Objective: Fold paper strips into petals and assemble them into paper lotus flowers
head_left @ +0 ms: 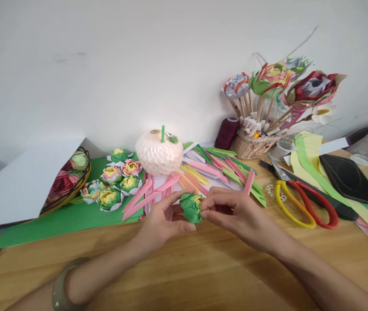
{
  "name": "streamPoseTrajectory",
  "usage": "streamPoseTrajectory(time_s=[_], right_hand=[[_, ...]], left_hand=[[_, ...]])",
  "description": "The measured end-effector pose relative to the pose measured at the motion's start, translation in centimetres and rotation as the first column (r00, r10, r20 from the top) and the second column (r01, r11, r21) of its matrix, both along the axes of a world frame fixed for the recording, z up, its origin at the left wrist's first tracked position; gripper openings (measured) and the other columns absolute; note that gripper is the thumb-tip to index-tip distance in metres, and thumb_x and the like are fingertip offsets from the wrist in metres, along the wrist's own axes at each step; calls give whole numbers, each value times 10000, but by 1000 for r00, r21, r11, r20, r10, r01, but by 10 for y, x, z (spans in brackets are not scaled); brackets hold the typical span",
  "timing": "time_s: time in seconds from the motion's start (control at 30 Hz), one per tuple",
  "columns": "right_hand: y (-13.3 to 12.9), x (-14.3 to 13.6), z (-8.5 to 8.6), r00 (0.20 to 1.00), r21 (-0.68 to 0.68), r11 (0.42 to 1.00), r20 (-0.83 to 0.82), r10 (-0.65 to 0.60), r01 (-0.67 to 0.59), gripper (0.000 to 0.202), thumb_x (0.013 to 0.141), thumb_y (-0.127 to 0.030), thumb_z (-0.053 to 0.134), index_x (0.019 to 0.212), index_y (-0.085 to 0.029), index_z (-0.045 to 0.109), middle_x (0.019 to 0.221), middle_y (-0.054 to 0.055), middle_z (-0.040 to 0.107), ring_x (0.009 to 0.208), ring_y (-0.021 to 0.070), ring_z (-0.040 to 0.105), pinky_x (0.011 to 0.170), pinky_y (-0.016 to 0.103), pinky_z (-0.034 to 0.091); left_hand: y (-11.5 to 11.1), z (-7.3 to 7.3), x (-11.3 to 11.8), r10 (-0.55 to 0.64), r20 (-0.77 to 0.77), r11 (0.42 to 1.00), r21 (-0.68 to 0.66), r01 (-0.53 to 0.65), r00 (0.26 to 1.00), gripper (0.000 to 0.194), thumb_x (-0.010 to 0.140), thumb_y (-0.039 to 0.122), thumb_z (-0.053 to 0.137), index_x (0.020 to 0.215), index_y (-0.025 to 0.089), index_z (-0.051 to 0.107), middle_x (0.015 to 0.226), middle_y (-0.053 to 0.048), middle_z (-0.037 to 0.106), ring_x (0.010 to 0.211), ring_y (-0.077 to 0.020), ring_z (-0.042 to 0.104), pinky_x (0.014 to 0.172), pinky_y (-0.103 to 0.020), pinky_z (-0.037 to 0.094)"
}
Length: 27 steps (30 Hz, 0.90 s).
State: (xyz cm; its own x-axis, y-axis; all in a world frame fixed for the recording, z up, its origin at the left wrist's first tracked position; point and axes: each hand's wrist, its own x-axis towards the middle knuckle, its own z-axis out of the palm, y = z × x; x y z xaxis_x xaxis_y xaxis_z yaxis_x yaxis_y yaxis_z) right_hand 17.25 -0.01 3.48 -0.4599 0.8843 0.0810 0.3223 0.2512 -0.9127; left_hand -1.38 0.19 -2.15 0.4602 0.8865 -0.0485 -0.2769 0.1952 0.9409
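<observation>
My left grip [161, 221] cups one green flower [190, 208]; my right grip [242, 211] pinches it. Six others [111, 174] sit at ten o'clock.

Wooden table [158, 268]: green sheet [57, 231], scissors [295, 186], flower basket [251, 147].

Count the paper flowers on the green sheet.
6 on the green sheet: top flower, upper right flower, centre flower, lower right flower, left flower, bottom flower; more may be hidden.

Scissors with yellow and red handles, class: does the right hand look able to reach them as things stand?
Probably yes: the scissors lie to the right of the right hand, with nothing seen on top of them, though its fingers would likely have to leave the green paper flower first.
</observation>
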Motion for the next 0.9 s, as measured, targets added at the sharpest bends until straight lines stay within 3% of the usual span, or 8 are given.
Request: streamPoseTrajectory(time_s=[0.13, 0.27, 0.4, 0.67, 0.9], right_hand=[[-2, 2, -2, 1000, 63, 998, 21, 15, -17, 143, 809, -165, 537, 755, -166, 669, 659, -5, 533, 568, 84, 457, 475, 193, 350], [-1, 2, -3, 1000, -32, 999, 8, 5, -5, 128, 764, -165, 563, 694, -150, 669, 586, -34, 457, 489, 63, 377, 425, 194, 280], [1, 2, -2, 1000, -125, 992, -17, -4, 2, 117, 707, -124, 568, 623, -147, 646, 552, -42, 479, 473, 55, 377, 417, 183, 272], [1, 0, -4, 996, -129, 991, 81, -27, 37, 134, 645, -50, 561, 588, -152, 626, 522, -64, 472, 472, 50, 375, 424, 168, 276], [3, 1, -7, 991, -121, 991, 130, -38, 54, 99, 661, -83, 594, 597, -146, 635, 529, -58, 478, 486, 56, 388, 433, 169, 286]], left_hand=[[1, 1, -1, -22, 7, 1000, -20, 22, 1000, 582, 592, 174, 775, 1136, 241, 580, 1073, -53, 633, 987, -217, 564, 826, -316, 455], [2, -1, -1, -69, -3, 997, -17, 69, 998, 625, 581, 186, 783, 1165, 243, 569, 1049, -59, 636, 960, -220, 574, 816, -326, 457], [2, -2, -2, -90, -17, 996, -21, 89, 996, 651, 574, 186, 786, 1182, 241, 558, 1029, -62, 633, 938, -214, 573, 797, -326, 465], [5, 1, -2, -121, -25, 993, 8, 121, 992, 631, 568, 158, 783, 1148, 304, 585, 1096, -34, 572, 977, -216, 563, 854, -356, 453], [5, 4, 0, -94, -66, 996, 0, 94, 993, 625, 533, 177, 804, 1121, 272, 616, 1070, -50, 564, 968, -230, 567, 825, -356, 485]])
